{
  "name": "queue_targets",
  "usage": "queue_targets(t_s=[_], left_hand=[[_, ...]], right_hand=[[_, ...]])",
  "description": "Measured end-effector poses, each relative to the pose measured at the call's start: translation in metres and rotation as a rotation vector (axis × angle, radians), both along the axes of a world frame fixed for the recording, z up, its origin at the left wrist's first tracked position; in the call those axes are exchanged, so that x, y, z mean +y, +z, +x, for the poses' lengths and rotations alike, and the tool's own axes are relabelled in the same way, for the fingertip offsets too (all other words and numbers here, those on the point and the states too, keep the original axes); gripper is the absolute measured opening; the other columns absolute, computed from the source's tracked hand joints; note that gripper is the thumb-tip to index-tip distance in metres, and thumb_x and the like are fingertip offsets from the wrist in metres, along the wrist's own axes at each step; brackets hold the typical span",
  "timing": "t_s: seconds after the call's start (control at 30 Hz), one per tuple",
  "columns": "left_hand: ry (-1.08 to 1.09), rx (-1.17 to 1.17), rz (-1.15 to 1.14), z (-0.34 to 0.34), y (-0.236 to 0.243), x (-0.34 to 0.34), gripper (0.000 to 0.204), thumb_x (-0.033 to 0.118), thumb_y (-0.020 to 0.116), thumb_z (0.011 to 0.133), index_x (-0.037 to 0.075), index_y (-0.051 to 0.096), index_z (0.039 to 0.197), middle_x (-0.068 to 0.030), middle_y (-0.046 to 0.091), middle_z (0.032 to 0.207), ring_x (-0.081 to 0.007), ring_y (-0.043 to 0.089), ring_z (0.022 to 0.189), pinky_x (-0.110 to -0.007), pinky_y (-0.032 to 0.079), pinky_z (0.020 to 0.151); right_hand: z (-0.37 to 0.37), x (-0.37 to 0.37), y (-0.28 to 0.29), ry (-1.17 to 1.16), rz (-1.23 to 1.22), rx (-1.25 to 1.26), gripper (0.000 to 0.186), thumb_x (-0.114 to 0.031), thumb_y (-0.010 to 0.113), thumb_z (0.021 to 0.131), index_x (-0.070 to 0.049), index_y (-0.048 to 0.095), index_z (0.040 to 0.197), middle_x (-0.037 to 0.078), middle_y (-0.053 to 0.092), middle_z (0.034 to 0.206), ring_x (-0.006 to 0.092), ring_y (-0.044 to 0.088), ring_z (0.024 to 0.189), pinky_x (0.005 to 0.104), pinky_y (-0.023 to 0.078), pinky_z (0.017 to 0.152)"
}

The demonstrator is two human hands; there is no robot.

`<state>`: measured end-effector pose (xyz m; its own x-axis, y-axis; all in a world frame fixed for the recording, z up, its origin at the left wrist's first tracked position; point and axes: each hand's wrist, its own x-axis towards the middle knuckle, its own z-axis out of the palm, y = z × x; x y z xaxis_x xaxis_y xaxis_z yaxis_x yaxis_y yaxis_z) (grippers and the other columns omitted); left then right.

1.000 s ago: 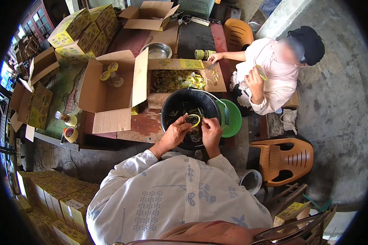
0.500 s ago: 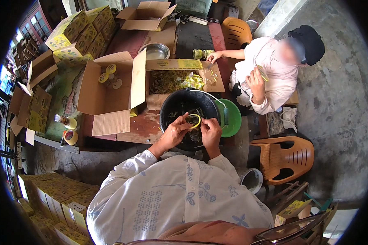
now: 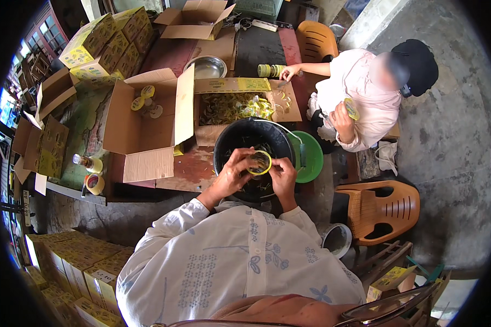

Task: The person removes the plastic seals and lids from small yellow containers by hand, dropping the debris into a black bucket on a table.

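Note:
My left hand (image 3: 232, 175) and my right hand (image 3: 283, 177) hold a round, see-through cup (image 3: 260, 163) with a yellow rim between them. The left fingers grip one side, while the right fingertips pinch the opposite edge. Its rim faces up towards me, and the contents look dark and cannot be made out. Right below is a black bucket (image 3: 220, 146) with thin pale and yellow strips inside. Just beyond the bucket, an open carton (image 3: 232, 85) is heaped with yellow and white trimmings (image 3: 237, 108).
A green basin (image 3: 312, 161) stands right of the bucket. Left is a large open carton (image 3: 157, 122) with several lidded cups. A co-worker (image 3: 360, 92) at the right holds a yellow-lidded cup (image 3: 351, 109). An orange chair (image 3: 390, 210), a steel bowl (image 3: 210, 68) and stacked yellow cartons (image 3: 112, 46) surround.
The cup between my hands has turned, so its round rim now faces me more fully. The co-worker leans slightly right, and the cup in their hand has lowered.

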<state>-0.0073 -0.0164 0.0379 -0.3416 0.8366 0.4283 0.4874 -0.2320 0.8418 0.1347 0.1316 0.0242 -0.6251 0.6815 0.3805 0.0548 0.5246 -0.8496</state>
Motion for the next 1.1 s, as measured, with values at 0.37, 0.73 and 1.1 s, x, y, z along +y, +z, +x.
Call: queue_targets(t_s=[0.37, 0.73, 1.1], left_hand=[[0.131, 0.148, -0.052, -0.006, -0.011, 0.002, 0.086, 0.004, 0.089, 0.070, -0.004, 0.044, 0.143, -0.0209, 0.036, 0.160, -0.0357, 0.048, 0.141, -0.042, 0.048, 0.111], [0.298, 0.231, -0.084, -0.009, 0.009, 0.007, 0.069, 0.006, 0.088, 0.067, 0.002, 0.054, 0.127, -0.0157, 0.060, 0.118, -0.0386, 0.059, 0.112, -0.045, 0.048, 0.095], [0.243, 0.423, 0.005, -0.017, 0.015, 0.013, 0.057, 0.005, 0.081, 0.071, 0.004, 0.057, 0.123, -0.0109, 0.061, 0.120, -0.0341, 0.056, 0.109, -0.047, 0.043, 0.090]], right_hand=[[0.005, -0.003, -0.003, 0.138, -0.138, 0.002, 0.014, 0.008, 0.071, 0.085, 0.001, 0.067, 0.096, 0.008, 0.063, 0.088, 0.0161, 0.064, 0.073, 0.0293, 0.050, 0.064], [0.018, -0.011, 0.044, 0.093, 0.093, -0.013, 0.011, 0.001, 0.071, 0.091, -0.001, 0.071, 0.102, 0.010, 0.066, 0.091, 0.0204, 0.062, 0.076, 0.0318, 0.048, 0.063], [0.023, -0.013, 0.042, 0.109, -0.078, -0.113, 0.011, 0.001, 0.072, 0.091, 0.002, 0.071, 0.102, 0.010, 0.068, 0.090, 0.0155, 0.064, 0.074, 0.0281, 0.050, 0.067]])
